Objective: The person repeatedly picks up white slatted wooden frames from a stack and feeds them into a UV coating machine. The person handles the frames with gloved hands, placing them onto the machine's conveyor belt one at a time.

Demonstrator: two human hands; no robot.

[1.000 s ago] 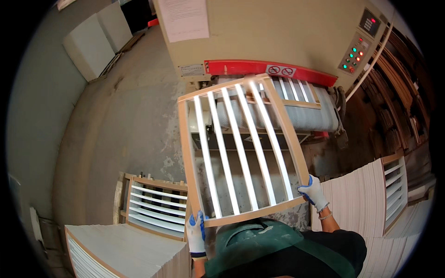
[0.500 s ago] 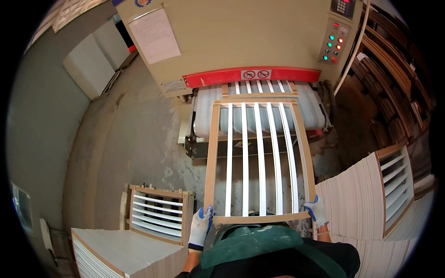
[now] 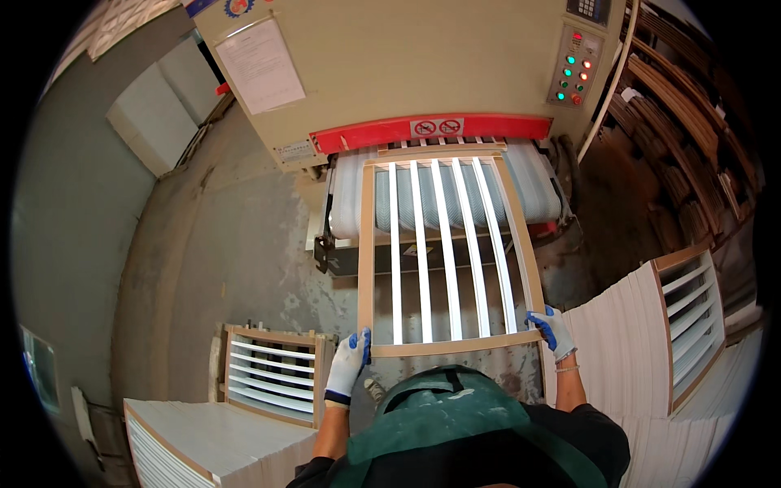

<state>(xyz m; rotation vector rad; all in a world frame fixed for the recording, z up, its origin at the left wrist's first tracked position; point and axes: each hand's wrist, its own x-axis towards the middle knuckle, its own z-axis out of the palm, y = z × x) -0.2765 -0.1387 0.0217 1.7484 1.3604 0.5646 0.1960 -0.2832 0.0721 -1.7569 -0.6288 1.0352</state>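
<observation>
The left hand (image 3: 348,362), in a white-and-blue glove, is clamped on the near left corner of a slatted frame (image 3: 445,244). The right hand (image 3: 556,332), gloved alike, grips the near right corner, fingers curled over the edge. The frame's far end lies over the conveyor belt (image 3: 537,195), just short of a red bar (image 3: 366,136).

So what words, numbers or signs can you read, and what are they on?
No words or numbers are clear enough to read.
Two round signs, red and crossed-out, on the red bar.
Sheet of paper on the machine: too small.
Pale plate below it: too small.
Control panel and keypad: too small.
Slatted frame: none visible.
</observation>
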